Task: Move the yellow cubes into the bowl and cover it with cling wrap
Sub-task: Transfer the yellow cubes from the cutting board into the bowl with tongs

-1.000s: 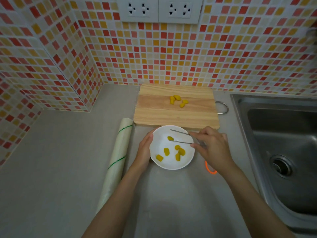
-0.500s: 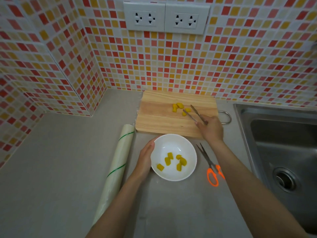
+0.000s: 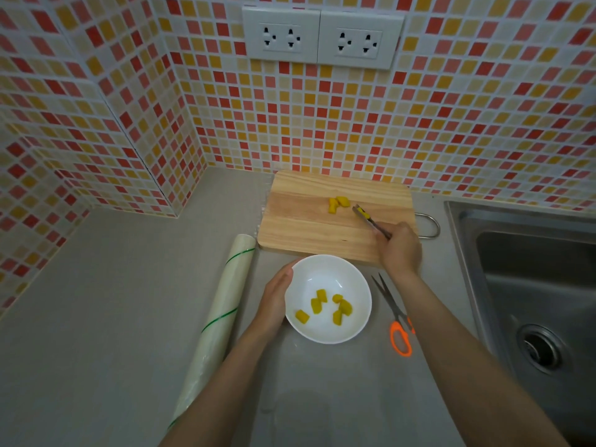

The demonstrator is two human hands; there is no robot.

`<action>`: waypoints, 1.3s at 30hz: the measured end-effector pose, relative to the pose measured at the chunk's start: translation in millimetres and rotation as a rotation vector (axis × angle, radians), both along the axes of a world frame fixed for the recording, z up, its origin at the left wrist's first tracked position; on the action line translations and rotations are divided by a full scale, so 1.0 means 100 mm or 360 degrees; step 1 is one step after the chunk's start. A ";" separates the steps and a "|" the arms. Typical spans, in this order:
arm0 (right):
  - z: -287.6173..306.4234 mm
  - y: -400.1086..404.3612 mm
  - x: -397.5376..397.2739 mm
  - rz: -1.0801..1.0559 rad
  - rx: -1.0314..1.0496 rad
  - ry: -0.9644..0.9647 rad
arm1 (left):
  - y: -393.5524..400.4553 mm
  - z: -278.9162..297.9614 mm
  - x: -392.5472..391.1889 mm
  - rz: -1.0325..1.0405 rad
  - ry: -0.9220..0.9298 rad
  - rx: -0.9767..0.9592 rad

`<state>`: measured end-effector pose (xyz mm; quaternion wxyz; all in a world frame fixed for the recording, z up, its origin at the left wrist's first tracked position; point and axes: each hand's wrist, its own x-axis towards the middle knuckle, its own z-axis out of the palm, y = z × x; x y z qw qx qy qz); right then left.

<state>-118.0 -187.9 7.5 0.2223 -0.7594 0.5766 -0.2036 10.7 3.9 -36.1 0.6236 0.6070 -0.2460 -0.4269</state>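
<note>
A white bowl sits on the grey counter and holds several yellow cubes. My left hand rests against the bowl's left rim. My right hand grips metal tongs over the wooden cutting board. The tong tips are closed on one yellow cube. Two more yellow cubes lie on the board just left of the tips. A roll of cling wrap lies to the left of the bowl.
Orange-handled scissors lie on the counter right of the bowl. A steel sink takes up the right side. The tiled wall with two sockets stands behind the board.
A second ago the tongs dropped a cube into the bowl. My right hand then went up to the board, and the tongs now pinch another cube. The left hand stayed at the bowl.
</note>
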 end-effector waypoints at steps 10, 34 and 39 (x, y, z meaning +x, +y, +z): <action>0.38 0.85 -0.49 0.0747 -0.0170 -0.0171 | 0.00 0.02 -0.02 0.0026 -0.0013 0.0001; 0.03 -0.15 0.16 0.0273 -0.0007 0.0184 | -0.01 0.03 -0.03 0.0096 -0.0004 0.0071; 0.04 -0.33 0.38 0.0207 -0.0050 0.0314 | 0.01 0.07 -0.04 0.0059 -0.0015 0.0045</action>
